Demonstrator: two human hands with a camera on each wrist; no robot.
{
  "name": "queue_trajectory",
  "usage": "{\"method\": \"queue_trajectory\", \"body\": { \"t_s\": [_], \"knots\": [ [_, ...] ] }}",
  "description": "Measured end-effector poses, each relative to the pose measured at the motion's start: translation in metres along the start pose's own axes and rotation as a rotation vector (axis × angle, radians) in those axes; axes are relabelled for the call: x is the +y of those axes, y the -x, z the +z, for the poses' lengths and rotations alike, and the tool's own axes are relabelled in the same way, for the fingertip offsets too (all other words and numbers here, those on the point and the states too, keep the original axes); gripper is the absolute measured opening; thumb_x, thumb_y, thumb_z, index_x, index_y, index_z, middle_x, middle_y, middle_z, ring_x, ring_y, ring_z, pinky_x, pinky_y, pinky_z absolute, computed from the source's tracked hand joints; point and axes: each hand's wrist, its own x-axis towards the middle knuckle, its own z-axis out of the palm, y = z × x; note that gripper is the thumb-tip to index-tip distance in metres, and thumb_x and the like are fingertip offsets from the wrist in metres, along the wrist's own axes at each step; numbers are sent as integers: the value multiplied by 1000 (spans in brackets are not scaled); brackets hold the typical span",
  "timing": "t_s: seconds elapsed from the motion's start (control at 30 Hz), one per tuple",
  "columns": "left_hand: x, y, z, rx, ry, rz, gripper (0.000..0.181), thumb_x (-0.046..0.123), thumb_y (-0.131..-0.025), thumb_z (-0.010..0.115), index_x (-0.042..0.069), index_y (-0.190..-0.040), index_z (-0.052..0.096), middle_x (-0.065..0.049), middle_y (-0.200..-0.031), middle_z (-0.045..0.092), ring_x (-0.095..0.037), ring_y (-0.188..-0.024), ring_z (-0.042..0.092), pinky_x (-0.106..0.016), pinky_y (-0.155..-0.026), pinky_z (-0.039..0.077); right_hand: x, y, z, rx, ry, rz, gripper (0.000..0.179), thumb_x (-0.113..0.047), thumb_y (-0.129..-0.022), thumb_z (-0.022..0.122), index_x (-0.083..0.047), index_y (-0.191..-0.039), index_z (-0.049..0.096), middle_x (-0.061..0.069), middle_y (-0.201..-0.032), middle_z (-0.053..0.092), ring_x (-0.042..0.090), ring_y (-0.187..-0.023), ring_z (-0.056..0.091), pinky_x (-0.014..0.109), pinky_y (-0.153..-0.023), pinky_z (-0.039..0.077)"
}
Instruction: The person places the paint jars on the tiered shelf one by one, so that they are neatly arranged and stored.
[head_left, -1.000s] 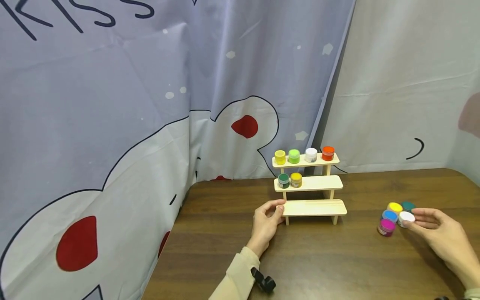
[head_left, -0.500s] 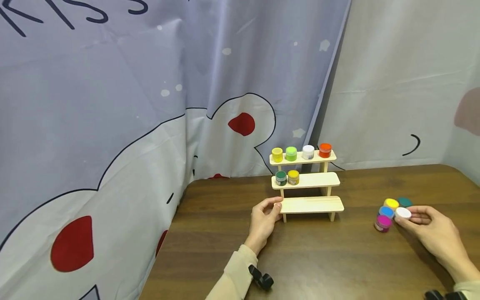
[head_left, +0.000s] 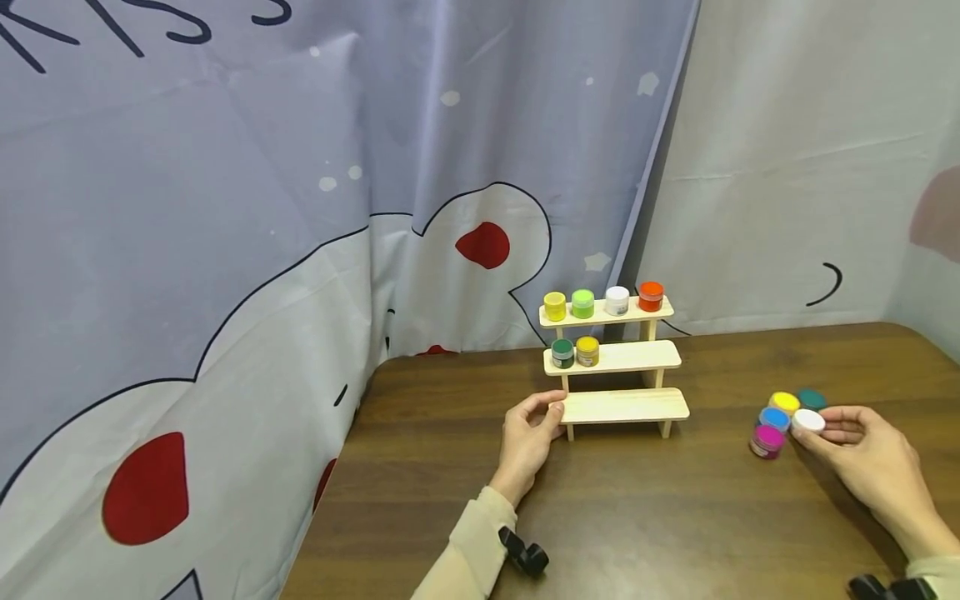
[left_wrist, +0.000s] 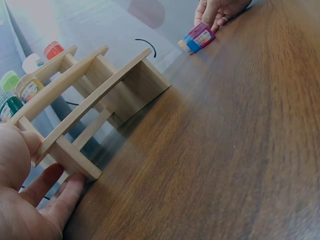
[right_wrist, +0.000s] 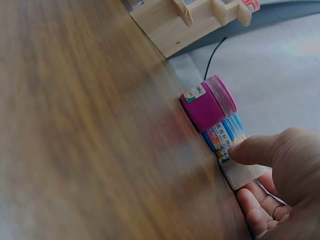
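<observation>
A three-tier wooden display stand [head_left: 626, 406] stands on the table. My left hand [head_left: 527, 442] holds the left end of its lowest tier; in the left wrist view the thumb lies by the board's edge and the fingers are beside the leg. On the top tier sit yellow, light green, white and red paint jars [head_left: 651, 297]; a dark green jar [head_left: 562, 353] and an ochre-yellow jar [head_left: 587, 352] sit on the middle tier. At the right, my right hand [head_left: 873, 454] pinches a white paint jar [head_left: 808, 422] between thumb and fingers.
Against the white jar cluster a magenta jar [head_left: 767, 442], a blue jar [head_left: 774, 419], a yellow jar [head_left: 784, 404] and a teal jar [head_left: 812, 400]. A printed curtain [head_left: 300, 292] hangs behind the brown wooden table [head_left: 637, 517].
The head view has shifted slightly. My right thumb and fingers have stayed around the white jar, and my left hand keeps its place on the stand.
</observation>
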Motion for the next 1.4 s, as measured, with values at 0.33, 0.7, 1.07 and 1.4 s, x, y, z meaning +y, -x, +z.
{"method": "queue_trajectory", "body": {
  "t_s": [0.33,0.7,1.07,1.4],
  "knots": [
    [0,1,-1,3,21,18,18,10,-107,76,7,-124,83,-9,-128,76,-17,-102,76,-40,-92,68,-1,-1,1,4,-25,-45,69,-45,-101,84,8,-139,60,34,-123,74,-27,-78,44,14,-63,40],
    [3,1,-2,4,24,21,18,10,-108,76,8,-124,83,-9,-129,76,-17,-103,76,-41,-93,68,-1,-4,-1,-21,-70,-95,65,-39,-103,83,9,-139,59,34,-123,72,-24,-82,46,8,-64,43],
    [-1,1,0,6,37,17,18,10,-107,76,9,-123,84,-8,-127,77,-18,-104,76,-40,-92,68,-3,-2,-10,0,-90,-66,63,-37,-102,85,9,-139,63,1,-103,76,-23,-80,49,8,-62,47],
    [-1,2,-1,-3,19,26,18,10,-107,76,8,-123,84,-9,-126,76,-16,-100,75,-43,-93,68,-29,-6,-37,29,-209,-221,34,-16,-101,86,-1,-126,69,-38,-97,64,-21,-80,58,4,-66,51]
  ]
}}
